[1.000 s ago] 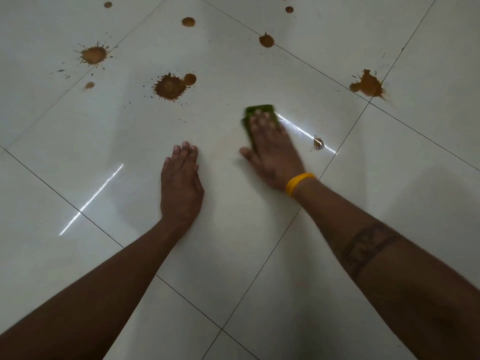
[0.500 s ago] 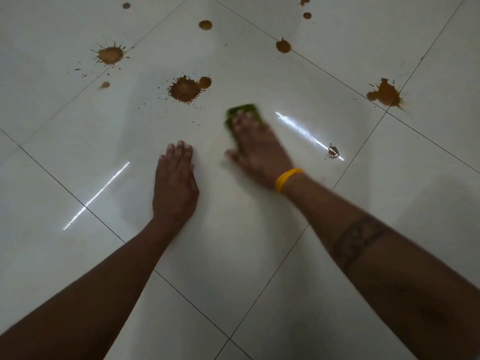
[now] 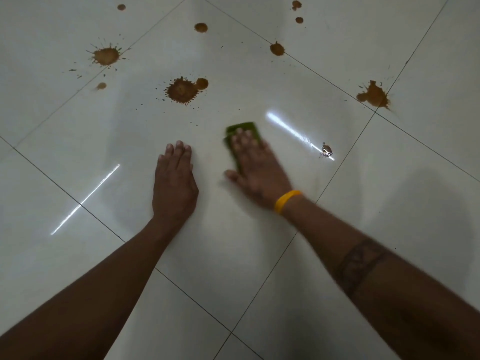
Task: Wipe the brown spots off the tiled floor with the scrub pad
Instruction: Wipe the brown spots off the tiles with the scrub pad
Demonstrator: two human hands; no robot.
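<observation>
The tiled floor (image 3: 259, 255) fills the view; grout lines cross it diagonally. Both forearms are cut off by the lower edge. The left hand (image 3: 174, 185) lies flat on the tile, palm down, fingers extended and together, holding nothing. The right hand (image 3: 255, 170), motion-blurred, presses flat on the green scrub pad (image 3: 242, 129); most of the pad is hidden beneath the fingers. A yellow wristband (image 3: 287, 201) circles the right wrist. Brown spots remain: the largest (image 3: 181, 90) beyond the pad, another (image 3: 374, 96) at far right. A small speck (image 3: 326, 150) is obscured by glare.

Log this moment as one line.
right hand flat on green scrub pad | left hand braced on tiled floor | nearest brown splat unwiped
</observation>
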